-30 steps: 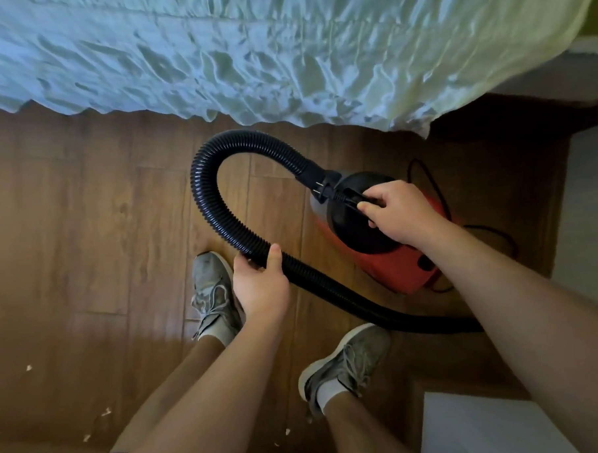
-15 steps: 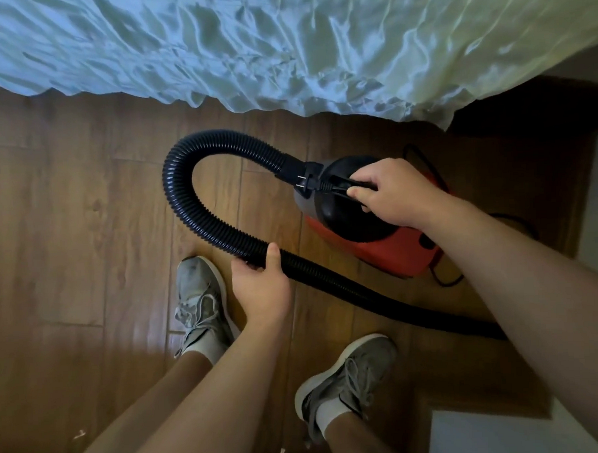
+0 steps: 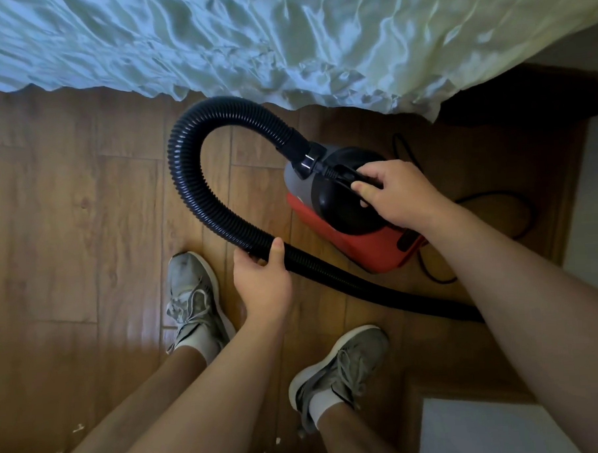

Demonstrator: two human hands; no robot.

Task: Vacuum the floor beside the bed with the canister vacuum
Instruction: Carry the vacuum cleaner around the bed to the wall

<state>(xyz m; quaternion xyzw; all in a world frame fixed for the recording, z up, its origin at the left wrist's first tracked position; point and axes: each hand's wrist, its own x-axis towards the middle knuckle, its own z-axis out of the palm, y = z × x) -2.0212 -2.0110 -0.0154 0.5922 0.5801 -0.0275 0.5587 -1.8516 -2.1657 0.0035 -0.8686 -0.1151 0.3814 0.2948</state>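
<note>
Head view shows left hand (image 3: 262,286) gripping hose (image 3: 193,196), right hand (image 3: 395,198) gripping handle (image 3: 343,174) atop canister vacuum (image 3: 370,254).

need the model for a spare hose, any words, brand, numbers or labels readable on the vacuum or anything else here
No readable text anywhere in this view.
canister vacuum: no brand or model label shows.
hose, at its collar: two tiny white marks, too small to read.
shoes: no legible logo.
</note>
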